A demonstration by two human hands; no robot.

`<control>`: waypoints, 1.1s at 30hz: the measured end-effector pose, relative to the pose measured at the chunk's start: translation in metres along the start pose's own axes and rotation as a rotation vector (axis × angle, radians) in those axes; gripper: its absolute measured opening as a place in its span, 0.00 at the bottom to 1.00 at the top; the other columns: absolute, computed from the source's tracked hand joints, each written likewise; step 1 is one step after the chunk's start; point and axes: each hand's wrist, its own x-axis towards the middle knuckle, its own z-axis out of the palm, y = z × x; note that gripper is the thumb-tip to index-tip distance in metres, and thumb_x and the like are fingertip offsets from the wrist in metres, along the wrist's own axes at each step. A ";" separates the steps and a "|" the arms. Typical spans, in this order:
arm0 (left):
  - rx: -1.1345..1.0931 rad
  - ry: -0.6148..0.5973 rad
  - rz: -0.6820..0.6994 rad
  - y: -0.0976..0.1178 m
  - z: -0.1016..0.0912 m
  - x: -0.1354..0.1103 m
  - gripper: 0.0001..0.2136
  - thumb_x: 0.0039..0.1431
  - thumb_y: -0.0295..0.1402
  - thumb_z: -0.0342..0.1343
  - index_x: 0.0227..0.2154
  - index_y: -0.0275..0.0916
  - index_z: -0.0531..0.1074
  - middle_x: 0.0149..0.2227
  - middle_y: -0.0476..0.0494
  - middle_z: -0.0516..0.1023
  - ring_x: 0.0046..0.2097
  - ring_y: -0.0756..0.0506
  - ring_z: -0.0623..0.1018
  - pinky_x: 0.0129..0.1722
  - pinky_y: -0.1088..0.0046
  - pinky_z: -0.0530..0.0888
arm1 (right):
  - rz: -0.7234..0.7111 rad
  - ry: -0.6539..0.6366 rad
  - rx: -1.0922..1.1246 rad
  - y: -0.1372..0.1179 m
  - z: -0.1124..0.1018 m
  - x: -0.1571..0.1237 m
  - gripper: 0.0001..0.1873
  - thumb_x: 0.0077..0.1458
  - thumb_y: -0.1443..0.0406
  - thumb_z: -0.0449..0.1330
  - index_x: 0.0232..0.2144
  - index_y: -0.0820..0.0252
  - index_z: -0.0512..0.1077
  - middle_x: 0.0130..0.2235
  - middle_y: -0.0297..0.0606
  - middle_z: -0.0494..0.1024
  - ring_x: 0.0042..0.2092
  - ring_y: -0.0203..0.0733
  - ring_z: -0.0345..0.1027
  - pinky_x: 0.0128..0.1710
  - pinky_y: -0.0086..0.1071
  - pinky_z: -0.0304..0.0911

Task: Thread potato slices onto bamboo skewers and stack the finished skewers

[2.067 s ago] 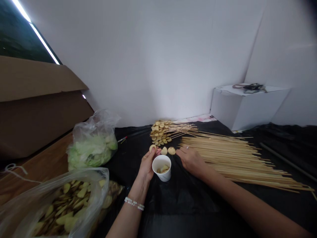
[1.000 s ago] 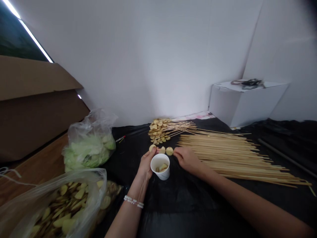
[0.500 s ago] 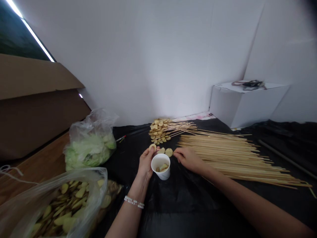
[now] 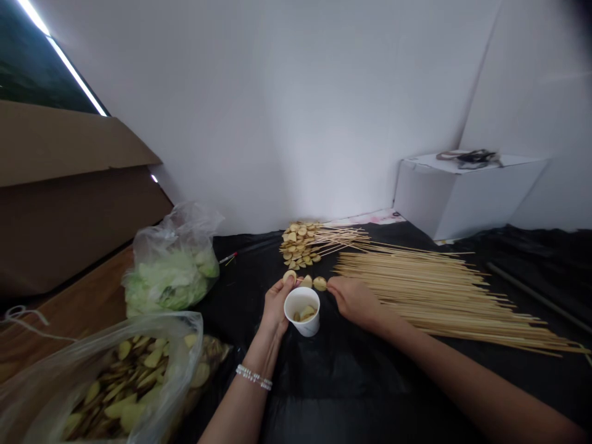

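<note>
My left hand [image 4: 275, 303] pinches a round potato slice [image 4: 290, 275] between thumb and fingers. The pointed end of a bamboo skewer [image 4: 300, 281] reaches toward that slice; whether it has pierced it I cannot tell. Two more potato slices [image 4: 319, 283] are threaded on the skewer between my hands. At the right, my right hand [image 4: 352, 300] is closed around the skewer, hiding most of its shaft. Just below the slices stands a white paper cup [image 4: 307, 328] with a few potato slices inside.
Finished potato skewers [image 4: 300, 244] lie piled behind my hands. Many bare bamboo skewers [image 4: 435, 296] spread to the right. An open plastic bag [image 4: 185, 364] of potato slices and a bag of lettuce [image 4: 173, 277] sit at left. A white box [image 4: 481, 197] stands against the wall.
The slices on the skewer have turned, the left one showing narrower now. Both hands keep their grips and sit close to where they were. The whole view has shifted slightly.
</note>
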 end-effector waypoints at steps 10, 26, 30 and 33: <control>0.043 -0.008 -0.013 0.000 -0.001 0.002 0.17 0.33 0.36 0.70 0.26 0.30 0.77 0.26 0.40 0.80 0.25 0.49 0.76 0.27 0.75 0.71 | -0.012 -0.005 0.039 0.000 0.004 0.001 0.12 0.58 0.70 0.47 0.29 0.62 0.71 0.31 0.40 0.75 0.32 0.37 0.64 0.32 0.28 0.51; 0.100 -0.016 -0.024 -0.004 -0.003 0.004 0.18 0.31 0.37 0.71 0.25 0.30 0.77 0.23 0.41 0.78 0.22 0.50 0.74 0.23 0.76 0.69 | 0.010 0.006 0.085 0.001 0.011 -0.001 0.11 0.55 0.72 0.48 0.28 0.62 0.70 0.30 0.39 0.74 0.32 0.37 0.63 0.32 0.28 0.52; 0.119 -0.046 -0.014 -0.002 -0.001 0.001 0.18 0.33 0.37 0.70 0.28 0.31 0.77 0.25 0.40 0.79 0.23 0.49 0.75 0.24 0.76 0.69 | 0.202 -0.137 0.444 0.007 0.011 0.005 0.12 0.53 0.70 0.51 0.20 0.61 0.67 0.20 0.32 0.70 0.25 0.33 0.61 0.26 0.25 0.53; 0.119 -0.072 -0.014 0.000 0.000 -0.001 0.18 0.34 0.37 0.70 0.29 0.31 0.77 0.27 0.40 0.79 0.24 0.49 0.75 0.25 0.76 0.69 | 0.204 -0.139 0.474 0.010 0.008 0.007 0.12 0.53 0.69 0.51 0.19 0.61 0.68 0.19 0.30 0.69 0.24 0.33 0.61 0.25 0.25 0.52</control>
